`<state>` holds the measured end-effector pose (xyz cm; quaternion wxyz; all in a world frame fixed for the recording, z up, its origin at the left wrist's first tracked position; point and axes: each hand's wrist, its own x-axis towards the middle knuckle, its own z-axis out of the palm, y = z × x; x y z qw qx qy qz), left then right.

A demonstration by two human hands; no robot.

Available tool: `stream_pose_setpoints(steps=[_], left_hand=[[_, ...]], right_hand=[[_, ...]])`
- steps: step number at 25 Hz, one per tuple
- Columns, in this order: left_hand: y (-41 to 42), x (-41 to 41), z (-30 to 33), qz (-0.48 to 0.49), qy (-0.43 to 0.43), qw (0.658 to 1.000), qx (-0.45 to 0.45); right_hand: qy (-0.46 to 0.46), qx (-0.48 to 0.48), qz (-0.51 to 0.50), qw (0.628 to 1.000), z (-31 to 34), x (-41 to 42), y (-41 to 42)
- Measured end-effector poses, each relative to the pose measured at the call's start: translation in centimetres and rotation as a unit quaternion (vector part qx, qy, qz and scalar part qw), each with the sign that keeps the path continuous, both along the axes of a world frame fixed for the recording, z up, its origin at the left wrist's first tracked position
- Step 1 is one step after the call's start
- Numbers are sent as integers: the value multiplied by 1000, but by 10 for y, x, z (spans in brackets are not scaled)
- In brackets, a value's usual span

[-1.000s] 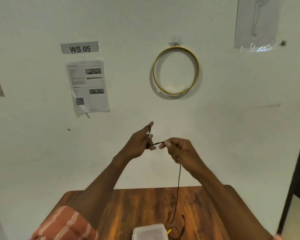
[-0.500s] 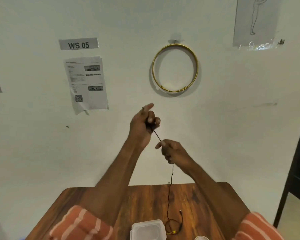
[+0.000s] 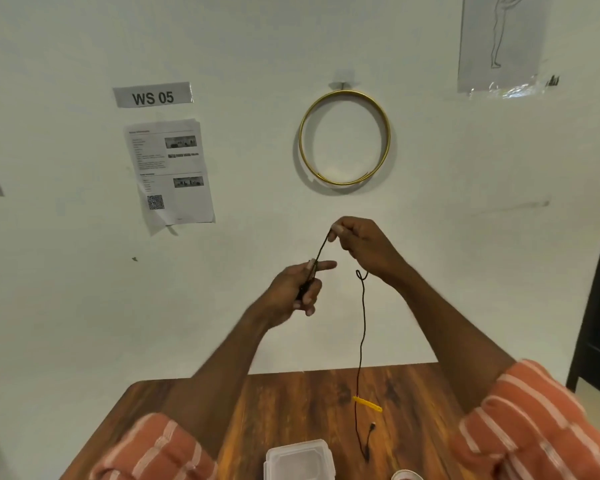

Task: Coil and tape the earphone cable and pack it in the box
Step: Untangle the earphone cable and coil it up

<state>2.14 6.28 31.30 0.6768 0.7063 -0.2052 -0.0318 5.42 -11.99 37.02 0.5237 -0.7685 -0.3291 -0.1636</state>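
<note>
Inspector: Black thin earphone cable (image 3: pixel 362 327) is held up in front of the wall, above the brown wooden table (image 3: pixel 291 403). Left hand (image 3: pixel 297 292) is closed around a small started bundle; right hand (image 3: pixel 362 242) pinches the strand higher up.

Clerk: How much is coiled?

Inspector: Little, in my judgement. A long tail hangs from the right hand down to the table, carrying a yellow tag (image 3: pixel 367 404).

Clerk: And the packing?

Inspector: Not begun. Clear plastic box (image 3: pixel 300 459) sits at the near edge with no cable in it. A pale roll (image 3: pixel 406 475), possibly tape, lies just beside it. Taping and boxing remain.
</note>
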Motion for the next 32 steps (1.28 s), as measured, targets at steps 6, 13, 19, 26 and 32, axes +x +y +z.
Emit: stream_pose_setpoints(steps=[6, 13, 19, 26, 32], left_hand=[[-27, -17, 13, -64, 20, 962, -265], [21, 25, 65, 237, -147, 946, -166], [65, 21, 24, 205, -131, 940, 241], [6, -37, -17, -176, 91, 966, -168], [4, -17, 33, 47, -41, 944, -324]], right_hand=[[96, 57, 42, 993, -47, 19, 26], [194, 12, 143, 971, -126, -22, 26], [183, 87, 155, 967, -75, -35, -21], [150, 150, 81, 974, -24, 15, -4], [213, 90, 100, 968, -109, -2, 37]])
